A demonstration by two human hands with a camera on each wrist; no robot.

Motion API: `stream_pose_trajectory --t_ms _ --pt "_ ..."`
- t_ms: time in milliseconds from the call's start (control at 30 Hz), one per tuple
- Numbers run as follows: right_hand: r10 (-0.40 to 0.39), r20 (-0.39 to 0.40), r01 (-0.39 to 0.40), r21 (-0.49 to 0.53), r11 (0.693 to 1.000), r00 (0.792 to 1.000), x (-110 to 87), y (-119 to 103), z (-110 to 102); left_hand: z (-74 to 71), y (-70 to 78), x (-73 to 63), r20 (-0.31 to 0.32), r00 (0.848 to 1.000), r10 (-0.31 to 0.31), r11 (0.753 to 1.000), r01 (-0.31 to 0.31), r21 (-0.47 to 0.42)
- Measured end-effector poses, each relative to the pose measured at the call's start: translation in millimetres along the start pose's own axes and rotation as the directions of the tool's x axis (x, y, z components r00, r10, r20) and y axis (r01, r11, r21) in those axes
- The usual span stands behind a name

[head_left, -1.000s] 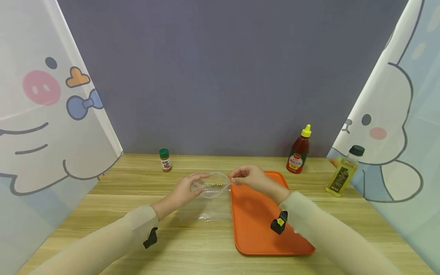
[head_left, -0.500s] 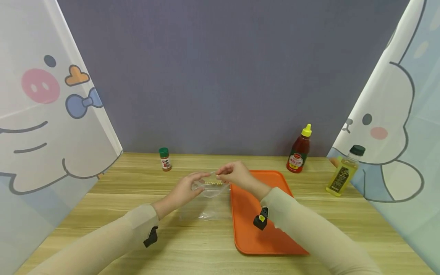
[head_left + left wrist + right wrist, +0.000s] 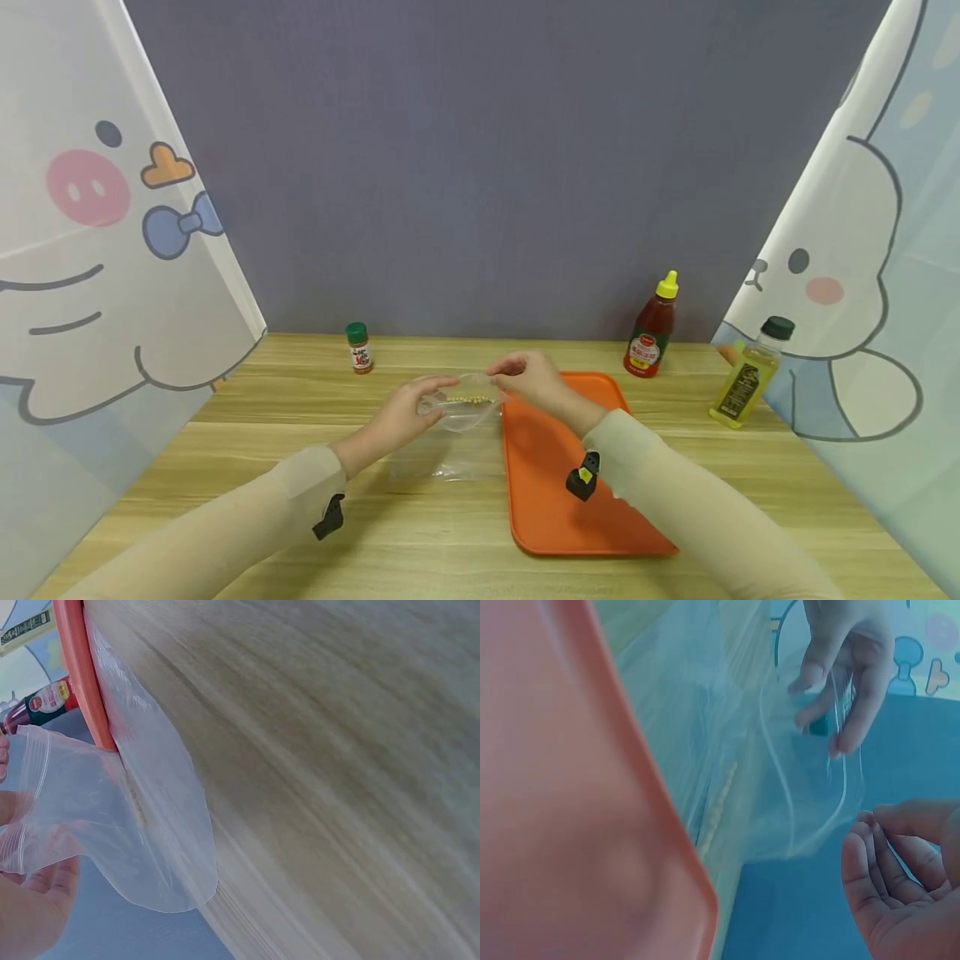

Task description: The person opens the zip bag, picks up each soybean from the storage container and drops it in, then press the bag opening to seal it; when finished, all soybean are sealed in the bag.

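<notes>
A clear plastic zip bag (image 3: 459, 423) stands partly upright on the wooden table, its mouth spread into an oval. My left hand (image 3: 401, 417) grips the mouth at its left end, thumb and fingers around the rim. At the opposite end, my right hand (image 3: 534, 383) pinches at the rim; thumb and index tips meet right at the bag's corner in the right wrist view. Small round yellow pieces (image 3: 469, 400) show in a row through the bag; they are too small to name. The right wrist view shows that row (image 3: 720, 806) beside the tray's edge.
An orange tray (image 3: 558, 500) lies directly right of the bag, beneath my right forearm. Behind stand a green-capped spice jar (image 3: 361, 350) at left and a red sauce bottle (image 3: 647, 337) at right. A yellow oil bottle (image 3: 745, 379) is farther right. A grey partition (image 3: 480, 183) closes the back.
My right hand moved left over the bag's mouth from its right corner, then drew back slightly to the right. The left hand has stayed in place.
</notes>
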State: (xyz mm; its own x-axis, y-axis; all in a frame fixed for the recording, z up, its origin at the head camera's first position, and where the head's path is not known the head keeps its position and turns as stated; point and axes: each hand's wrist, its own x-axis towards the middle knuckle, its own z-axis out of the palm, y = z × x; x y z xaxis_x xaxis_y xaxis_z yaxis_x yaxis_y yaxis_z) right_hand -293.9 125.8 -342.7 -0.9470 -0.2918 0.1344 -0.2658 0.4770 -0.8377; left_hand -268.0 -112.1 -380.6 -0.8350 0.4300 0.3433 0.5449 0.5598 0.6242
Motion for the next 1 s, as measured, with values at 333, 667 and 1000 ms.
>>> stream_pose_trajectory --t_ms 333,667,1000 --pt "-0.008 0.073 0.012 -0.057 0.998 0.997 -13.9 22 -17 -3.4 -2.8 1.6 0.019 0.999 -0.044 0.999 0.044 -0.032" --pt "-0.037 -0.021 0.033 -0.181 0.983 0.999 -11.2 29 4 -10.1 -7.9 3.3 0.041 0.998 -0.043 0.997 0.046 -0.066" --pt "-0.05 -0.121 0.032 -0.14 0.99 0.991 -5.7 25 6 -24.9 -14.1 4.5 0.029 0.996 -0.081 0.979 0.085 -0.186"
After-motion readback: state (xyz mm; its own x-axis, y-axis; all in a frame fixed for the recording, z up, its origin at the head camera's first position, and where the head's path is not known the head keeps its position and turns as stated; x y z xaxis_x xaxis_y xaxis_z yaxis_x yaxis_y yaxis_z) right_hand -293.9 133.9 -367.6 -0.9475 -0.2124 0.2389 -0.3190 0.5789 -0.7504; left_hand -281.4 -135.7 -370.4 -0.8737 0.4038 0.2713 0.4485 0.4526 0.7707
